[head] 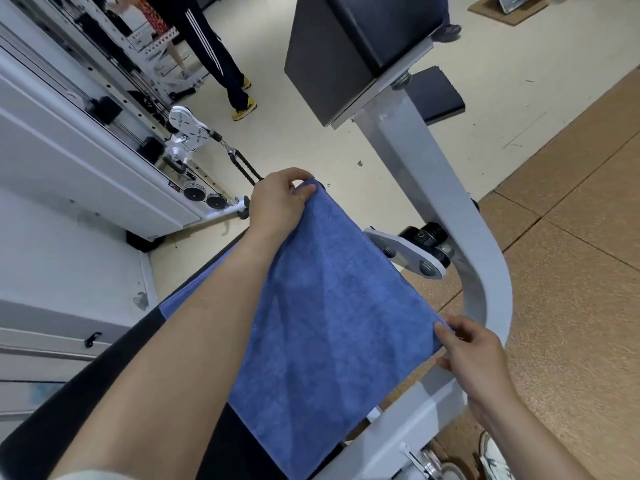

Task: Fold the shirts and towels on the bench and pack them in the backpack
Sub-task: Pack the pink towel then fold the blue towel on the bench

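A pale cream floor [311, 140] meets brown square mats [571, 258] on the right. A white cable machine [86, 140] stands along the left, and a grey metal frame [433, 174] rises in the middle carrying a black pad [339, 53]

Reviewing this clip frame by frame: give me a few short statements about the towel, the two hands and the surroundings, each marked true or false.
1. The left hand pinches a corner of the blue towel. True.
2. The right hand hangs idle, away from the cloth. False: it pinches another corner of the towel.
3. The towel is rolled into a tight bundle. False: it is stretched out flat between the two hands, over the black bench.
4. A second person in dark striped trousers and yellow shoes stands in the background. True.
5. The towel is already in the backpack. False: no backpack is in view.
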The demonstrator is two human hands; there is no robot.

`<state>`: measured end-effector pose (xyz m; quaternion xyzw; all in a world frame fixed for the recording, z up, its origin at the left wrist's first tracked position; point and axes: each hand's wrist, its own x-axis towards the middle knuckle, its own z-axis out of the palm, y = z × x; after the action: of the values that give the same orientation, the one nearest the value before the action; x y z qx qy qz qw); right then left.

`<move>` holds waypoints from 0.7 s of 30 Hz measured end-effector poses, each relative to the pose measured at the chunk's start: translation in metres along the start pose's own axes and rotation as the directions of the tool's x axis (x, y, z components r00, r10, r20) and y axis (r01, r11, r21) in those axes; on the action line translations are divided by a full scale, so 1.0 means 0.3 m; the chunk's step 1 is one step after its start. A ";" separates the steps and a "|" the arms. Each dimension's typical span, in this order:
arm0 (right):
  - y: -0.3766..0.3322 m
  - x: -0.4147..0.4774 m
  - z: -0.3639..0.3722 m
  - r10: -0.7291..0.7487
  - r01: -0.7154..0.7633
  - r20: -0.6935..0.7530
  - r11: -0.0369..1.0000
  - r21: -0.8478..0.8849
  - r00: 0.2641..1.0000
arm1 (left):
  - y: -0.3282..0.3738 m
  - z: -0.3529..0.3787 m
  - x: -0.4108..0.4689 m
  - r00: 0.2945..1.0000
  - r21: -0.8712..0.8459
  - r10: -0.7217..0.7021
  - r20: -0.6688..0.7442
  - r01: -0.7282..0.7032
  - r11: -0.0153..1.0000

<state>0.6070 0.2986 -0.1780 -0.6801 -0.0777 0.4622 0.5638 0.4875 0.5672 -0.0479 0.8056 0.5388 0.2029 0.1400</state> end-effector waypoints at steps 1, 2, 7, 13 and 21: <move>0.005 0.007 -0.001 0.001 -0.001 -0.005 1.000 -0.005 1.000 | 0.003 0.005 -0.007 0.999 0.044 0.041 -0.026 -0.040 0.998; 0.007 0.012 0.000 0.006 -0.006 -0.011 1.000 -0.003 1.000 | 0.007 0.010 -0.017 0.994 0.104 0.100 -0.045 -0.095 0.990; -0.010 0.022 -0.008 -0.017 0.017 0.013 1.000 -0.020 1.000 | 0.040 -0.020 -0.078 0.989 0.181 0.147 -0.016 -0.142 0.973; -0.121 0.002 -0.039 -0.002 -0.012 0.177 0.997 0.076 0.984 | 0.003 -0.252 -0.307 0.958 -0.218 -0.153 -0.242 0.100 0.971; -0.380 -0.235 0.077 -0.150 0.119 0.675 0.989 0.092 0.723 | -0.147 -0.639 -0.934 0.765 -0.506 -0.518 -0.383 0.295 0.811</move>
<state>0.5982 0.3106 -0.0428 -0.4446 -0.3176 0.6379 0.5426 0.2658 0.3261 0.0517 0.5347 0.6652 0.4796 0.2040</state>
